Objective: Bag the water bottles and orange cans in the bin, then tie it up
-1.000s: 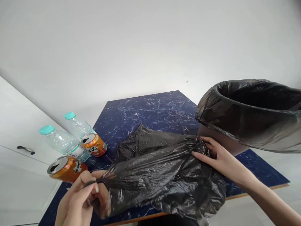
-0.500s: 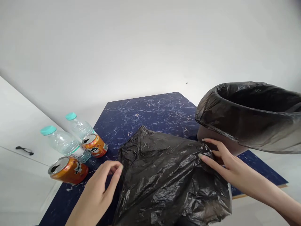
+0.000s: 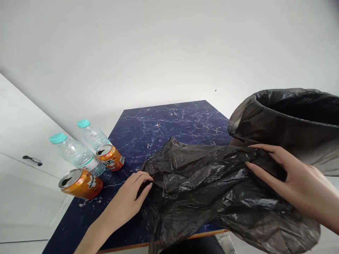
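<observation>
A crumpled black plastic bag (image 3: 212,190) lies across the near part of a dark blue marbled table (image 3: 169,120) and hangs over its front edge. My left hand (image 3: 129,197) rests on the table at the bag's left edge, its fingers curled and pinching the plastic. My right hand (image 3: 291,176) grips the bag's right end, fingers wrapped over a fold, just in front of a bin lined with another black bag (image 3: 288,116).
Two orange drink cans (image 3: 82,183) (image 3: 110,157) lie on their sides at the table's left edge, beside two clear bottles with teal caps (image 3: 71,151) (image 3: 91,134). A white cabinet with a dark handle (image 3: 33,160) stands to the left. White wall behind.
My left hand let go of the pinched corner, moved right and took the bag's left edge again. My right hand shifted right with the bag, which is now spread wider.
</observation>
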A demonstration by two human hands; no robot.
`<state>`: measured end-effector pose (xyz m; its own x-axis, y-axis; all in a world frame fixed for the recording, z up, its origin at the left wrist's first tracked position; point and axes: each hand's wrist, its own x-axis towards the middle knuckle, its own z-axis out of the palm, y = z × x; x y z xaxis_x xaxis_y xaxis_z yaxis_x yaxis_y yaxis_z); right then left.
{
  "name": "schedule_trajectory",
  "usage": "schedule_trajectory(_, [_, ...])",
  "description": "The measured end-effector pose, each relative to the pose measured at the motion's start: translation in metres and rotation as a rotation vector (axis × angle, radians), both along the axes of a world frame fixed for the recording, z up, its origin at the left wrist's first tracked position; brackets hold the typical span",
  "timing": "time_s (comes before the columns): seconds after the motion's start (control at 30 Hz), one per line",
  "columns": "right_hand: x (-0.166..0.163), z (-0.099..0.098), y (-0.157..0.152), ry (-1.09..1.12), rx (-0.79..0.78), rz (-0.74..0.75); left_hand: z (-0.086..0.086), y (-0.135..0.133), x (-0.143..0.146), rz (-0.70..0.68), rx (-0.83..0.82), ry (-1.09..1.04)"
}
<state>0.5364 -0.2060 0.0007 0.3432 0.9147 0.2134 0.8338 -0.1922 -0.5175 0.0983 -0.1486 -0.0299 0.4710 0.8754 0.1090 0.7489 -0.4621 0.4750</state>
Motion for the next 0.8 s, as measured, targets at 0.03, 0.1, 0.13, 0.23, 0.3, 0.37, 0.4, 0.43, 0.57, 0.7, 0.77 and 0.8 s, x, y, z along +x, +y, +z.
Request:
schedule_trajectory(0.03, [0.001,0.002,-0.003,-0.011,0.003,-0.017,-0.001,-0.001,-0.002,-0.009,-0.004,0.008])
schedule_trajectory(0.1, [0.003,0.004,-0.009,-0.030,-0.004,-0.043,-0.002,-0.002,-0.004,-0.005,0.007,0.021])
schedule_trajectory(0.13, [0.003,0.004,-0.012,-0.043,-0.010,-0.052,-0.002,-0.002,-0.004,0.006,0.031,0.026])
schedule_trajectory(0.23, [0.003,0.001,-0.017,-0.090,-0.001,-0.036,0.001,-0.004,-0.002,0.032,0.135,-0.006])
schedule_trajectory(0.3, [0.003,-0.001,-0.020,-0.115,0.018,0.024,0.006,-0.007,0.003,0.029,0.126,-0.064])
schedule_trajectory(0.37, [0.002,-0.002,-0.021,-0.125,0.028,0.081,0.011,-0.013,0.011,0.027,0.056,-0.129])
schedule_trajectory(0.4, [0.001,-0.003,-0.022,-0.123,0.029,0.101,0.013,-0.017,0.016,0.031,0.023,-0.157])
schedule_trajectory(0.43, [-0.001,-0.003,-0.022,-0.118,0.029,0.111,0.015,-0.021,0.021,0.034,-0.006,-0.179])
schedule_trajectory(0.57, [-0.010,-0.008,-0.023,-0.091,0.033,0.125,0.020,-0.043,0.045,0.012,-0.104,-0.219])
schedule_trajectory(0.7, [-0.011,-0.013,-0.025,-0.072,0.026,0.130,0.023,-0.059,0.056,0.032,-0.127,-0.310])
schedule_trajectory(0.77, [-0.010,-0.015,-0.025,-0.076,0.016,0.144,0.026,-0.064,0.054,0.044,-0.185,-0.356])
schedule_trajectory(0.8, [-0.009,-0.015,-0.025,-0.091,0.024,0.135,0.027,-0.066,0.052,0.057,-0.227,-0.374])
